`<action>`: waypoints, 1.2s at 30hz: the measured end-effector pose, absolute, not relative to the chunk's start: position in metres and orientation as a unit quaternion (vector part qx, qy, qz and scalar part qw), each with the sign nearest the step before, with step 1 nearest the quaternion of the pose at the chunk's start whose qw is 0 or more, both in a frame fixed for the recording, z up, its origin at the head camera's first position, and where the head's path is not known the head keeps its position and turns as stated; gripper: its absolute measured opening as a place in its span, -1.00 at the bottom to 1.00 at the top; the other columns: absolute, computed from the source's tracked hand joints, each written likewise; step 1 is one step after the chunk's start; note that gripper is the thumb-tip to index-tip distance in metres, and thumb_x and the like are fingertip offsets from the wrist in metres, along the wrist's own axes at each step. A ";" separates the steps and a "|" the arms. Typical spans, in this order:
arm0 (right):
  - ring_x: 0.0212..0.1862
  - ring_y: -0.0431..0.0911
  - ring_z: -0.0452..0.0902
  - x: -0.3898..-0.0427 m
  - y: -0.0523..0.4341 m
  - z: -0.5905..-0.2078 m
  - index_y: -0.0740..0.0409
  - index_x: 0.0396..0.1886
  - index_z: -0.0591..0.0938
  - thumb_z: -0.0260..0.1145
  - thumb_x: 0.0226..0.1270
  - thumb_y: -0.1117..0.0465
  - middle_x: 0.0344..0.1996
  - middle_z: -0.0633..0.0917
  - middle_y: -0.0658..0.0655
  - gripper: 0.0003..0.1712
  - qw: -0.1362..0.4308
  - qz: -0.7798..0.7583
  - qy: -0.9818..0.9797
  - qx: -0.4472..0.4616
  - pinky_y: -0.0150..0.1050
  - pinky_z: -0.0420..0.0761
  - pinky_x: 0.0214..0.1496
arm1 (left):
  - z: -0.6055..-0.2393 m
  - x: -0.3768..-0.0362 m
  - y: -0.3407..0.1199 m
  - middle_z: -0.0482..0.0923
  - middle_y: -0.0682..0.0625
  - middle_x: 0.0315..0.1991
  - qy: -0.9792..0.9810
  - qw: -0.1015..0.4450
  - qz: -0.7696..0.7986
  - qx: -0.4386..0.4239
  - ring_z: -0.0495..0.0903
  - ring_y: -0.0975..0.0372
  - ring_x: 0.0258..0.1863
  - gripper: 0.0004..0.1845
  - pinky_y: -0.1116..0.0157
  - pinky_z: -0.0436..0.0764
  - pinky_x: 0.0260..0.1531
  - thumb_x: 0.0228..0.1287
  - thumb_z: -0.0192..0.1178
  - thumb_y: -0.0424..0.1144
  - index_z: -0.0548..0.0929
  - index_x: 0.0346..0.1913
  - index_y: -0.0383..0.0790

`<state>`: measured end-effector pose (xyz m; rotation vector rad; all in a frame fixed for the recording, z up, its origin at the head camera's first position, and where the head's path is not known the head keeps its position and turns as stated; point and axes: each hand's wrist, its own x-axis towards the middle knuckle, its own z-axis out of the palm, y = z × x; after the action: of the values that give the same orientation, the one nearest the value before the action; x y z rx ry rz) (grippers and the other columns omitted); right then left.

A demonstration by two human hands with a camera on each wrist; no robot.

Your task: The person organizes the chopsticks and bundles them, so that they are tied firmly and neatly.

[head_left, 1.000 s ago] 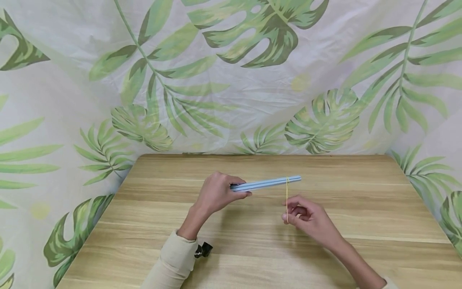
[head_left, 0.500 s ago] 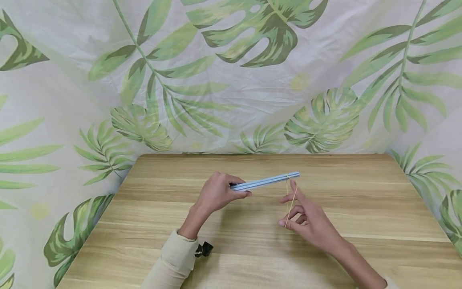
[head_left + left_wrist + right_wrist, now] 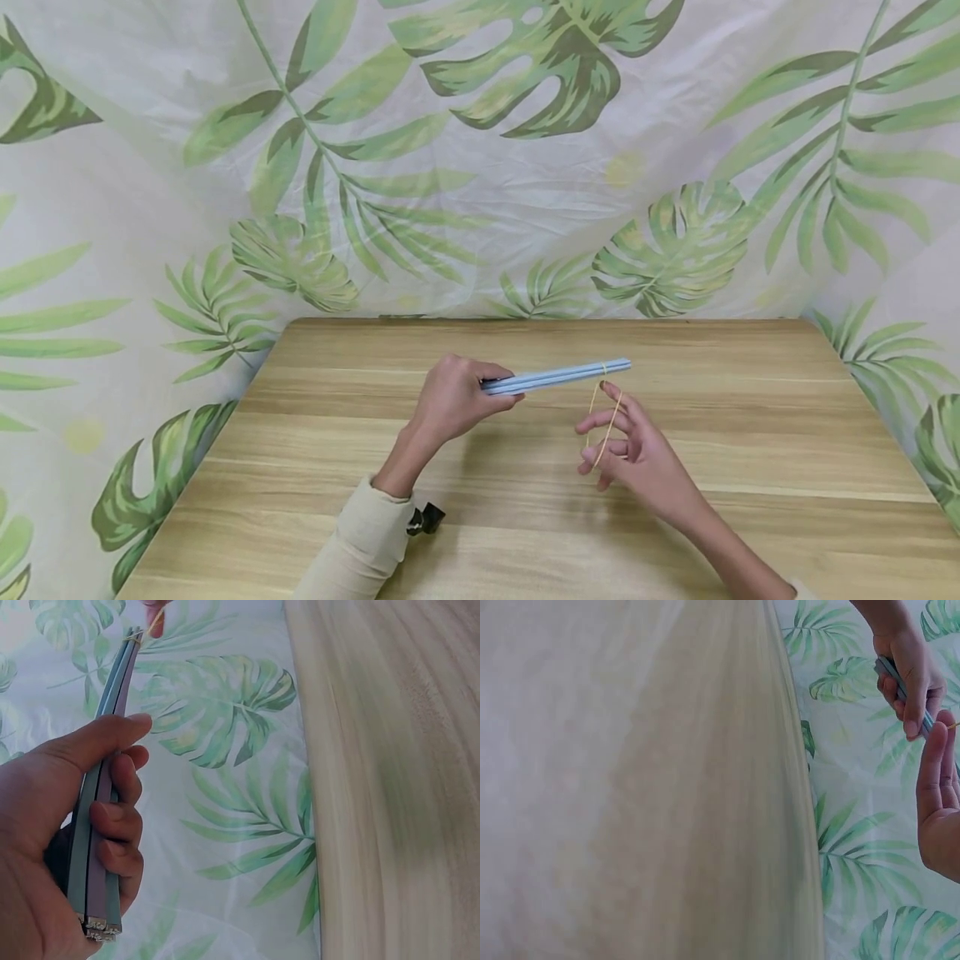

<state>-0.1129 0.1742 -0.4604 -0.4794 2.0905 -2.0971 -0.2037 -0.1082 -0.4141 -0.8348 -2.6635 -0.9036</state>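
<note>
My left hand (image 3: 457, 392) grips a bundle of pale blue chopsticks (image 3: 555, 377) by one end, tilted slightly up to the right above the table. In the left wrist view, the gripped chopsticks (image 3: 94, 862) show silvery patterned ends, with fingers and thumb wrapped around them. A thin yellow rubber band (image 3: 611, 425) circles the bundle near its far end and hangs down in a stretched loop. Spread thumb and fingers of my right hand (image 3: 637, 450) hold that loop apart, just below the chopstick tips. The right wrist view catches this hand's fairly straight fingers (image 3: 930, 776) beside the bundle.
A wooden table (image 3: 315, 467) lies beneath both hands. Behind it hangs a leaf-patterned cloth (image 3: 525, 208), reaching the table's back edge. A small black device (image 3: 427, 518) sticks out at the left sleeve cuff.
My right hand has opened from a bunched grip, its fingers spreading within the rubber band, so one hanging strand has become a wide loop. My left hand and the chopsticks have hardly moved.
</note>
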 end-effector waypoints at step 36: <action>-0.35 -0.06 0.79 -0.121 0.206 -0.447 0.21 0.56 0.34 0.39 0.49 0.39 -0.06 0.64 0.17 -0.28 0.058 -0.637 0.747 -0.180 -0.15 0.71 -0.37 | -0.409 -0.205 -0.115 0.64 0.25 -0.55 -0.852 0.133 -0.203 -0.464 0.31 0.52 -0.57 -0.91 0.59 0.38 -0.47 0.18 0.58 -0.23 0.85 -0.34 0.03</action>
<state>-0.1207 0.2061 -0.4473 -0.5456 2.2649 -1.9319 -0.2054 -0.1155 -0.4088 -1.3461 -2.4719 -0.5880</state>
